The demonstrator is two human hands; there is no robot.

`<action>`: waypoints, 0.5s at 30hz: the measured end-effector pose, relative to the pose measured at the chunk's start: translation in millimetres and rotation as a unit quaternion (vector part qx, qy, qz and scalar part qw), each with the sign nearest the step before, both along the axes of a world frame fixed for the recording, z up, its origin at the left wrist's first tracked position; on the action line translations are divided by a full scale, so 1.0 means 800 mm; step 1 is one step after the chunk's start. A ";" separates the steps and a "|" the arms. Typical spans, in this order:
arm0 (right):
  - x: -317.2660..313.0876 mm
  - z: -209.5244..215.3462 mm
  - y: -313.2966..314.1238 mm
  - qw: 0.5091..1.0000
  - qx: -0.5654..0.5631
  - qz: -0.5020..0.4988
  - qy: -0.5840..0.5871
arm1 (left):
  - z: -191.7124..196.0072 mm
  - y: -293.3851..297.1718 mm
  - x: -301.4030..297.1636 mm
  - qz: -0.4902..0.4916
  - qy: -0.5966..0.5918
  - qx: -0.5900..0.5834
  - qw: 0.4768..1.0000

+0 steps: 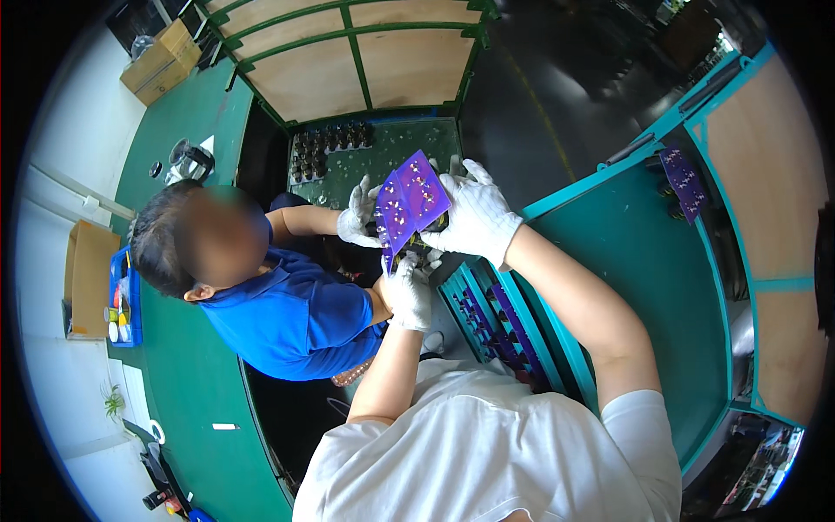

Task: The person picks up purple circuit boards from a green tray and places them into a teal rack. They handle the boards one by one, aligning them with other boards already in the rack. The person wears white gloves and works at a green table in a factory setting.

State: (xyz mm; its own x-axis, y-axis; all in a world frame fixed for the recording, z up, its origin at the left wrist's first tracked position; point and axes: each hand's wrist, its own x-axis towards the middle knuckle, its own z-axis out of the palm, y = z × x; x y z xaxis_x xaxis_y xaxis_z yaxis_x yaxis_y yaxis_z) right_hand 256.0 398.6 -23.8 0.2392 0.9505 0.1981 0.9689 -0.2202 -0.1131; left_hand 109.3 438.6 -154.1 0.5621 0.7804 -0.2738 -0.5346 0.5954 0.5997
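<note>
Between my hands is a purple sheet-like piece (pixel 416 202) dotted with pale spots, with a crease or seam down its middle. Dark round parts show just under its edges. My right hand (pixel 478 213), in a white glove, closes on its right side, fingers partly hidden underneath. At its lower corner my left hand (pixel 407 294), also gloved, is closed on the piece. A co-worker's white-gloved hand (pixel 357 212) is at the left edge of the same piece. The co-worker (pixel 278 291) wears a blue shirt and sits at my left.
Dark cylindrical parts (pixel 326 146) stand in rows on a green cart (pixel 391 135) ahead. At right is a teal-framed cart (pixel 644 287) with another purple spotted piece (pixel 684 184); lower shelves (pixel 496 317) hold more. A green workbench (pixel 187 348) runs along the left, bearing a blue bin (pixel 126 300).
</note>
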 end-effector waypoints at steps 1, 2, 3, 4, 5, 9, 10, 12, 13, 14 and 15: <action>0.001 -0.002 0.006 1.000 -0.028 -0.002 0.004 | -0.005 0.002 0.000 0.007 -0.002 0.002 1.000; 0.002 -0.005 0.009 1.000 -0.024 0.002 0.010 | -0.010 0.003 -0.001 0.015 -0.004 0.003 1.000; 0.003 -0.009 0.011 1.000 -0.019 0.006 0.017 | -0.014 0.005 -0.002 0.024 0.014 -0.011 1.000; 0.004 -0.014 0.011 0.999 -0.020 0.008 0.024 | -0.020 0.006 -0.001 0.017 0.017 -0.015 1.000; 0.006 -0.018 0.016 0.998 -0.047 0.006 0.027 | -0.026 0.008 -0.002 0.011 0.021 -0.018 1.000; 0.003 -0.028 0.036 0.997 -0.060 -0.038 0.004 | -0.028 0.013 0.003 0.032 0.047 -0.051 0.997; 0.008 -0.034 0.041 0.997 -0.061 -0.036 -0.010 | -0.016 0.016 0.006 0.035 0.057 -0.059 0.996; 0.005 -0.039 0.052 0.998 -0.051 -0.031 -0.001 | -0.060 0.030 0.012 0.047 -0.011 -0.072 0.996; 0.007 -0.049 0.055 0.997 -0.057 -0.035 0.023 | -0.021 0.029 0.016 0.067 0.008 -0.091 0.994; 0.007 -0.051 0.055 0.996 -0.059 -0.044 0.043 | 0.012 0.031 0.022 0.039 0.015 -0.150 0.988; 0.000 -0.041 0.055 0.996 -0.067 -0.032 0.052 | -0.036 0.046 0.020 0.027 0.033 -0.124 0.991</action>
State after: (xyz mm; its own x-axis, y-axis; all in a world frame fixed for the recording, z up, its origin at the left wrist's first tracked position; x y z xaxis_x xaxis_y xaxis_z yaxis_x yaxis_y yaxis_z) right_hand 256.3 442.9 -56.7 0.3137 0.9486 0.0415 0.9365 -0.3019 -0.1783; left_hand 124.9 475.6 -183.2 0.4956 0.7129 -0.4961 -0.5337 0.7006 0.4736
